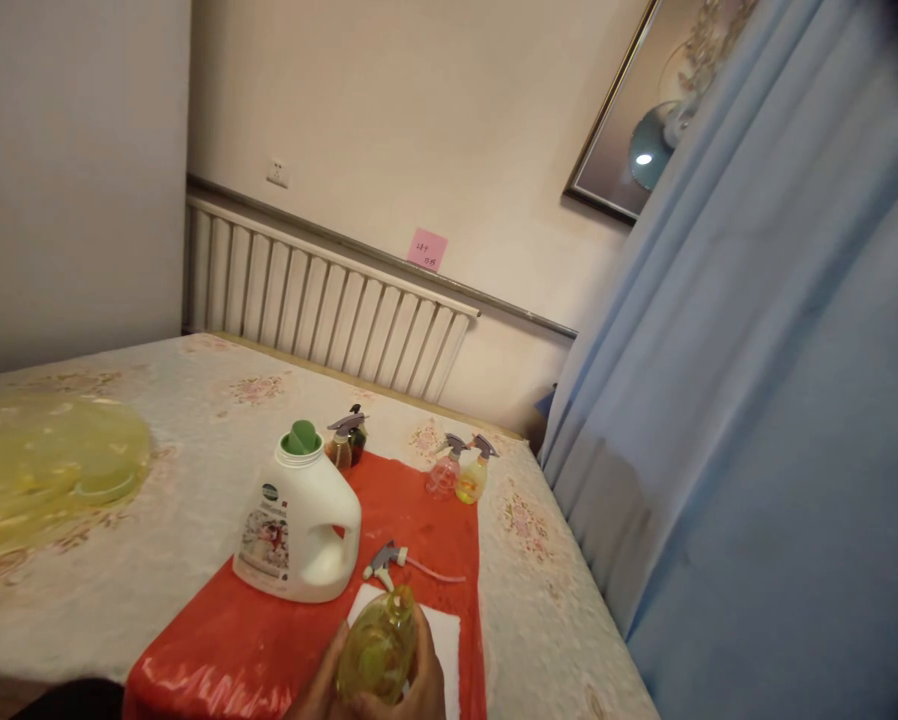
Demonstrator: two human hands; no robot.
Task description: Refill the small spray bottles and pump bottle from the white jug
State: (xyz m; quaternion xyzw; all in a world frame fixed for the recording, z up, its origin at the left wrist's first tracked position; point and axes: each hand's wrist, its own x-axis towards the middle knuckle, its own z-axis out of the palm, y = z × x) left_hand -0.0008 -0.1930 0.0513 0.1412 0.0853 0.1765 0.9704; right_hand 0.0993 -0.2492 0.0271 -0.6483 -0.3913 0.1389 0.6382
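Between my two hands is a clear yellow-green spray bottle [376, 650] with its top off, tilted above a white cloth [446, 640]. My left hand [321, 680] wraps its left side, and my right hand [428, 670] curls around its right side. Just beyond lies a grey and white spray trigger head [386, 562] with a pink dip tube, on the red sheet [404, 500]. A large white detergent jug [306, 545] with a green pouring spout stands upright to the left of it.
At the sheet's far right stand a pink spray bottle [443, 475] and a yellow one [472, 480]; darker spray bottles [340, 450] are behind the jug. A translucent yellow-green basin [51, 460] sits at left. A blue curtain [719, 400] borders the table's right side.
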